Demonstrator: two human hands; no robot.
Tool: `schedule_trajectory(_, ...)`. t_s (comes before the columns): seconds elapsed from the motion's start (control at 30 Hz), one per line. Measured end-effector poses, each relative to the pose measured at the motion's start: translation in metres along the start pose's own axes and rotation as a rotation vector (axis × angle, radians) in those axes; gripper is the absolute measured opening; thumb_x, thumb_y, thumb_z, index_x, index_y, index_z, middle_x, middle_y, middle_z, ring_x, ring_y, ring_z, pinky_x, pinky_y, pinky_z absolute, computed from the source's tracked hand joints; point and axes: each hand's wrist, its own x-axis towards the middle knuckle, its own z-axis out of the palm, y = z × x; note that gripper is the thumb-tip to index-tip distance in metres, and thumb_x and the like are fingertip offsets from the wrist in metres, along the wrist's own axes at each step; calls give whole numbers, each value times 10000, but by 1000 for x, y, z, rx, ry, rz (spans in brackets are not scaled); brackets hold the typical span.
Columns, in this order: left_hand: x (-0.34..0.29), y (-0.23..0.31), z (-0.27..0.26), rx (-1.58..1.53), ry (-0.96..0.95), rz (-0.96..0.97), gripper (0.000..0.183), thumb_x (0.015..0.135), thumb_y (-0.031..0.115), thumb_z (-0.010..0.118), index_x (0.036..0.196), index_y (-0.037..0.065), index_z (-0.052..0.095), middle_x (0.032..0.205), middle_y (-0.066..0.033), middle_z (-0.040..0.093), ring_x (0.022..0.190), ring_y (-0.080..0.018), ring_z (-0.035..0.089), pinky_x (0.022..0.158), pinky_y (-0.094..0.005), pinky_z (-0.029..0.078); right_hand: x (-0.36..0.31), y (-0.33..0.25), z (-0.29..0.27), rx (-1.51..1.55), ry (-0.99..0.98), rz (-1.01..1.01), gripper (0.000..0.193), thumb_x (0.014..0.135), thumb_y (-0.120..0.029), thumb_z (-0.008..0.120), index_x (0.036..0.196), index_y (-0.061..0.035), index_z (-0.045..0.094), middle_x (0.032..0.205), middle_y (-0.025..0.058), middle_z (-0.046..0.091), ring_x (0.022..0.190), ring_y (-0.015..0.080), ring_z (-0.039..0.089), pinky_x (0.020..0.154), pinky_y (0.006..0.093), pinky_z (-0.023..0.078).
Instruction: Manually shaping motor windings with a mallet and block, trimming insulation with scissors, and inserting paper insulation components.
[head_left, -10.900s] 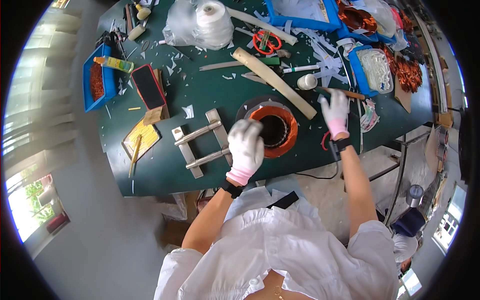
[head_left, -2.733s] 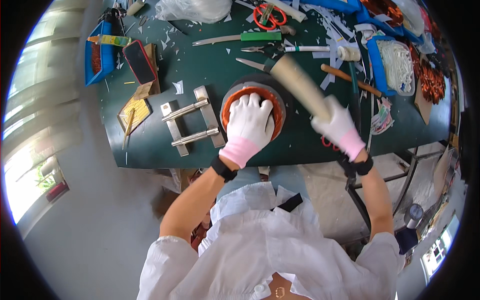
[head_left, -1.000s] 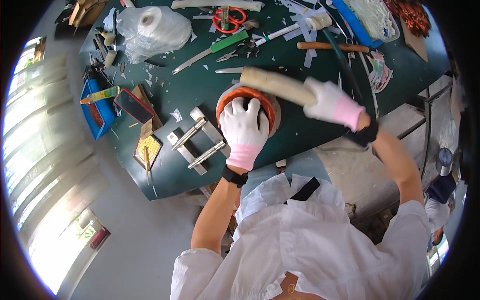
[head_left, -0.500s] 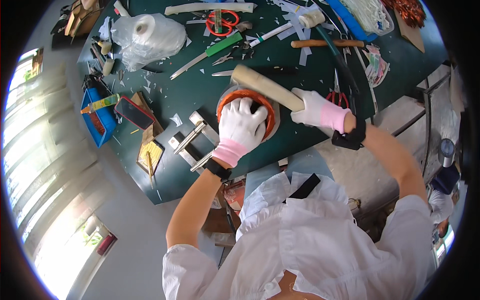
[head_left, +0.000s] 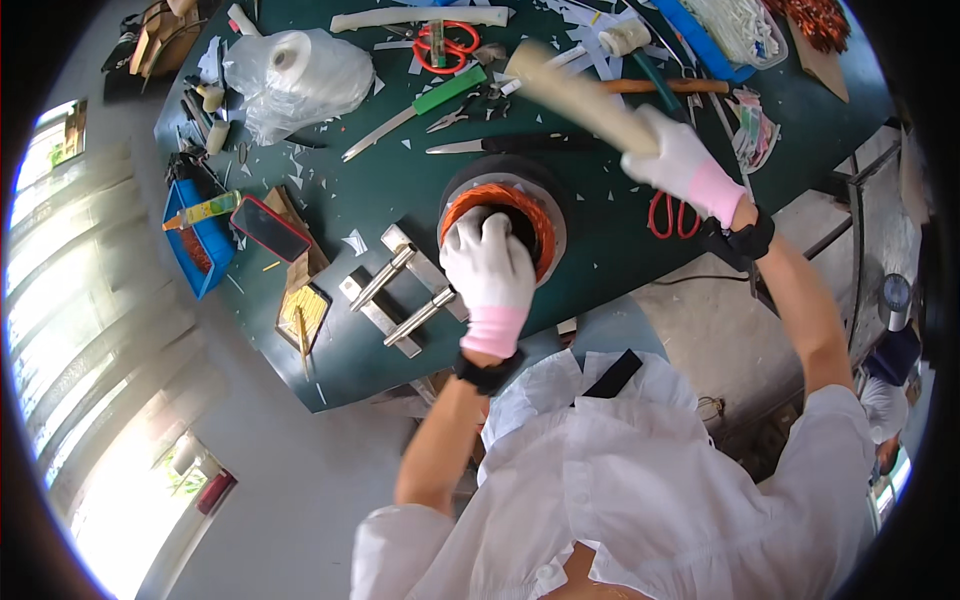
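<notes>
Near the table's front edge stands a motor stator [head_left: 551, 208], a dark round body with a ring of orange-red copper winding and an open bore. My left hand [head_left: 488, 262], in a white glove with a pink cuff, grips its near-left rim, fingers bent over the winding toward the bore. My right hand [head_left: 682, 168], gloved the same way, is closed around one end of a thick pale stick [head_left: 572, 98], blurred by motion. The stick is raised up and right of the stator, apart from it, tilted with its free end toward the far left.
Two metal blocks with rods [head_left: 400, 290] lie left of the stator. Beyond it are a knife [head_left: 455, 146], a green-handled blade [head_left: 420, 112], pliers [head_left: 455, 113] and red-handled scissors [head_left: 672, 215]. At left are a phone [head_left: 270, 228] and a blue tray [head_left: 205, 265].
My right hand has lifted the stick up and to the right, off the stator. My left hand has shifted slightly down on the ring, and its forearm has swung right.
</notes>
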Motion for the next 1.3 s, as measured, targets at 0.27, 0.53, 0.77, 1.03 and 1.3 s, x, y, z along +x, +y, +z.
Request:
schedule_trajectory(0.27,6,6,-2,-2,-121,168,226,707,168,582,923,116,617,1017,-169,528,926,-367,489,807,-478,377,15,-1,-8,-291,-232,-186,305,690,-164,635,935,-12,539,711,196,597,632,341,608,592,353,493)
schedule_trajectory(0.53,11,-21,-12,-133,-167,480,217,635,140,608,853,135,618,1001,-101,554,959,-299,522,819,-451,423,0,-8,21,-311,-345,-142,320,700,-194,637,957,-28,543,818,223,621,775,411,603,677,420,496)
schedule_trajectory(0.77,2,-47,-5,-211,264,198,269,693,17,535,961,38,535,1055,-151,507,998,-311,481,860,-431,393,-22,-15,49,46,-433,254,353,696,-192,638,981,-7,544,852,231,629,753,403,618,673,415,505)
schedule_trajectory(1.03,-33,-35,30,-707,338,-466,325,903,79,371,1189,26,517,1248,-178,501,1144,-334,459,1006,-391,331,-15,-1,41,47,-181,86,343,744,-138,622,1033,15,519,652,34,553,470,123,524,463,288,443)
schedule_trajectory(1.3,-2,-69,15,-554,181,-189,289,895,116,397,1095,76,602,1133,-134,583,1116,-343,467,1009,-418,321,-2,-2,18,233,-103,104,331,763,-137,622,1043,4,512,707,128,591,569,165,599,516,288,460)
